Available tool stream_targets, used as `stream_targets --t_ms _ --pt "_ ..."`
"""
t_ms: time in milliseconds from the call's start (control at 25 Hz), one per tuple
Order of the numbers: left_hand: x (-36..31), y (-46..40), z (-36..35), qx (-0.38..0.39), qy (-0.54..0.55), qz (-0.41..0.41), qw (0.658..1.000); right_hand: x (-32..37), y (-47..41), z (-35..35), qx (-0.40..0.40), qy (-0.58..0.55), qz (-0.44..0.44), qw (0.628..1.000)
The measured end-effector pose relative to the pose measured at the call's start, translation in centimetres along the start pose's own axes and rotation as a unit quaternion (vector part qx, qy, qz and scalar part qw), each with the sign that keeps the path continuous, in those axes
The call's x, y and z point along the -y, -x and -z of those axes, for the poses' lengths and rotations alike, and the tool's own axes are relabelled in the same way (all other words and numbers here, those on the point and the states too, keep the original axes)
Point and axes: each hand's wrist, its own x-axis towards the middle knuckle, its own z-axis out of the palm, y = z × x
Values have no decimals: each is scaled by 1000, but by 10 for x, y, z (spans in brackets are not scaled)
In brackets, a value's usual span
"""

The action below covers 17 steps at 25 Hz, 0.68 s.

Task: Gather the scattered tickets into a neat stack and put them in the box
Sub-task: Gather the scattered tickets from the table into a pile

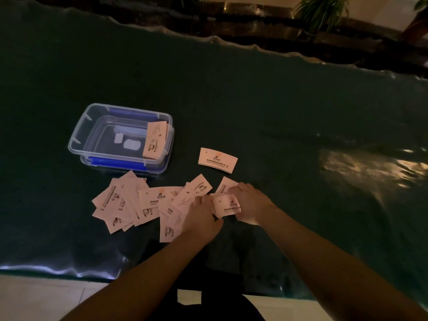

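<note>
Several pale pink tickets [129, 202] lie scattered and overlapping on the dark green table, just in front of a clear plastic box [76, 140]. One small stack of tickets [154, 139] leans inside the box at its right end. Another neat stack [217, 160] lies alone to the right of the box. My left hand [201, 218] and my right hand [251, 202] meet over a small bunch of tickets [225, 206], gripping it from both sides. One more ticket [225, 185] peeks out behind my right hand.
The box sits on its blue-handled lid [115, 163]. The table's near edge [58, 269] runs along the bottom left, with pale floor below. Potted plants [322, 12] stand beyond the far edge. A bright reflection [370, 163] lies on the table's right side.
</note>
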Motion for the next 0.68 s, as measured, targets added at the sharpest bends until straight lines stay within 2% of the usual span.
stream_targets --t_ms 120,280,480,680 --pt "-2 -2 0 6 4 5 1000 -3 7 -7 -7 -46 -71 996" --pt "-9 -2 0 24 12 5 1000 1 13 -18 -57 -153 -183 970" --pt "-20 -2 2 37 36 18 999 14 7 -22 -99 -292 -275 910" --pt "-27 -2 4 45 65 14 997 27 -5 -20 -94 -409 -315 851"
